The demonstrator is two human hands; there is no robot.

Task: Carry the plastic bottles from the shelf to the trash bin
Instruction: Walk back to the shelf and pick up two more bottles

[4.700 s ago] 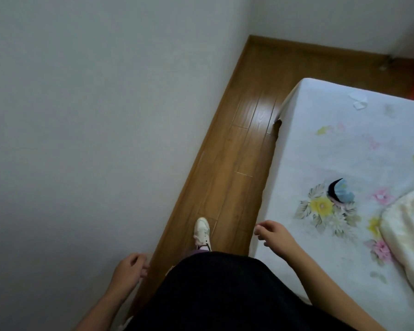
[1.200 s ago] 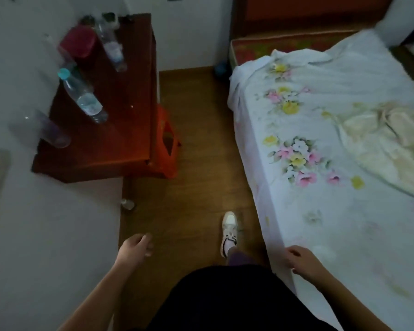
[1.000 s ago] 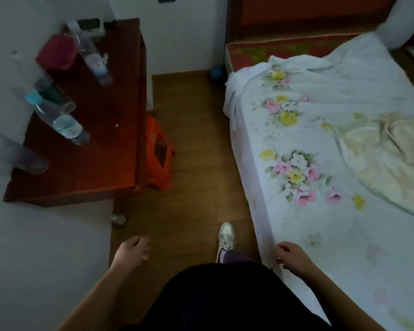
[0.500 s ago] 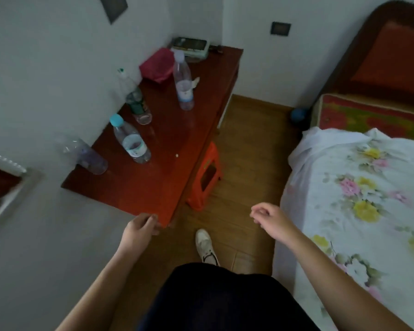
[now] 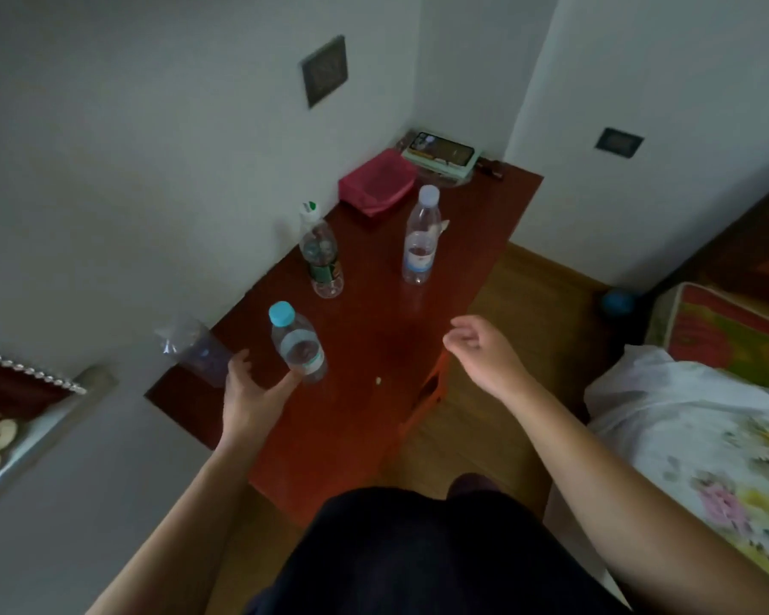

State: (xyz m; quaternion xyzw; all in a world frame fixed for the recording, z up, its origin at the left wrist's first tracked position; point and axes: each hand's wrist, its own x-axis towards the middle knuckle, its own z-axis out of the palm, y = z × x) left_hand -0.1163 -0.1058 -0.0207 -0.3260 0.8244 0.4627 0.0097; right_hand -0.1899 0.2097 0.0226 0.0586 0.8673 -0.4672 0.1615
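Note:
Several clear plastic bottles stand on a dark red wooden shelf (image 5: 374,330) along the left wall. Nearest is one with a light blue cap (image 5: 297,344). Left of it is a capless bottle with a purplish base (image 5: 194,348). Farther back stand a green-labelled bottle (image 5: 323,255) and a tall one with a white cap (image 5: 420,237). My left hand (image 5: 252,392) is spread open over the shelf, its thumb touching the base of the blue-capped bottle. My right hand (image 5: 485,352) hovers over the shelf's right edge with loosely curled fingers, holding nothing.
A pink box (image 5: 378,182) and a phone on a small stack (image 5: 440,150) lie at the shelf's far end. An orange stool (image 5: 422,392) sits under the shelf's right edge. A bed with a floral sheet (image 5: 706,437) fills the right side, with wood floor (image 5: 529,295) between.
I have stepped up to the shelf. My left hand rose from the shelf's near corner to the blue-capped bottle. My right hand lifted and moved over the shelf's edge.

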